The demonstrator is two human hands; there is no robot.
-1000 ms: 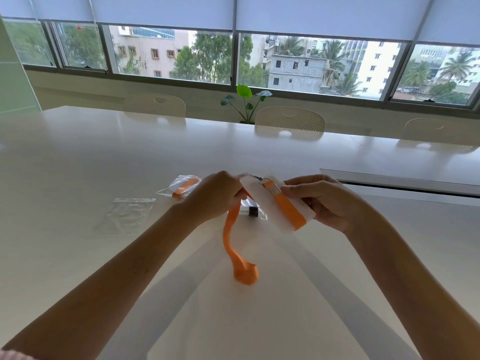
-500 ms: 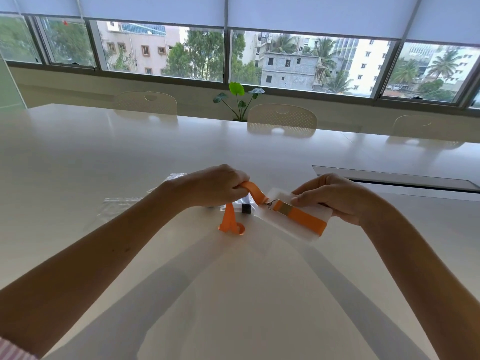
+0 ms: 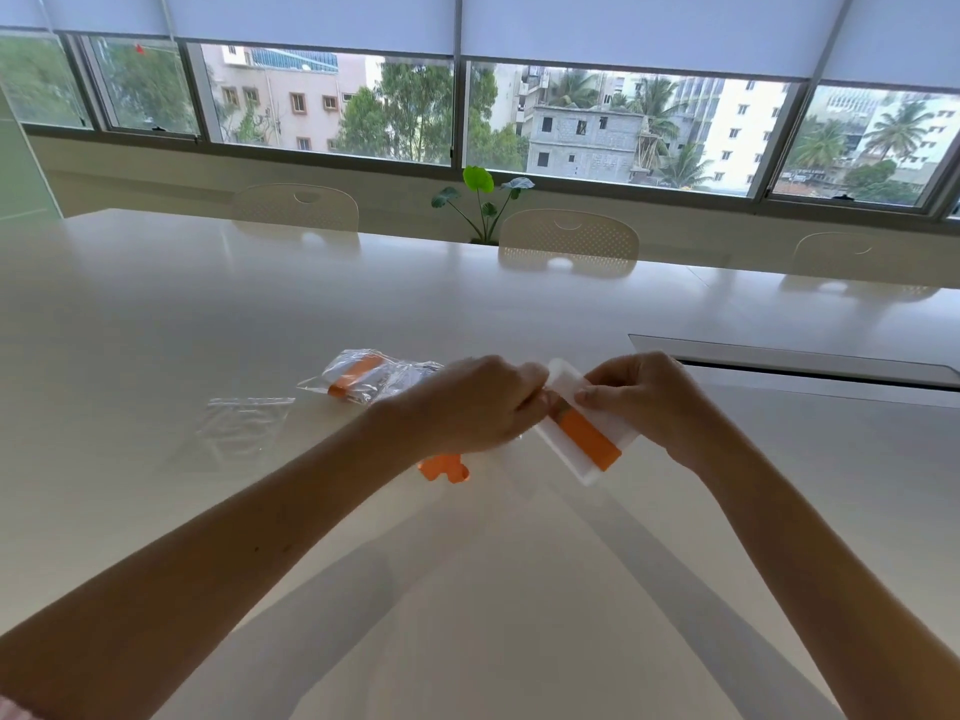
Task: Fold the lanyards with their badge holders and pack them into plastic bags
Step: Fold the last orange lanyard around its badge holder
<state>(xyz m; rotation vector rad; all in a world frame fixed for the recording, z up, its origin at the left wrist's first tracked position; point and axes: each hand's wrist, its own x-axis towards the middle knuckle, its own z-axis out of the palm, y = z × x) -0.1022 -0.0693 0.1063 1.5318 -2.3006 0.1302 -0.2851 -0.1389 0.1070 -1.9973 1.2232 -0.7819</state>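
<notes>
A white badge holder [image 3: 571, 449] with an orange lanyard strap [image 3: 589, 439] laid along it is held above the table between both hands. My right hand [image 3: 649, 402] pinches its upper right edge. My left hand [image 3: 478, 407] grips the lanyard at the holder's top end. A short loop of the orange lanyard [image 3: 444, 469] sticks out below my left hand. A plastic bag holding a folded orange lanyard [image 3: 363, 379] lies behind my left hand. An empty clear plastic bag [image 3: 241, 426] lies to its left.
The wide white table [image 3: 156, 314] has a long cable-slot lid [image 3: 789, 358] at the right. Several white chairs [image 3: 569, 241] stand along the far side, with a small green plant [image 3: 480, 200] below the windows.
The hanging lanyard tail has been gathered up under my left hand, leaving only a short loop. The badge holder has tilted more upright, and my hands have drawn closer together.
</notes>
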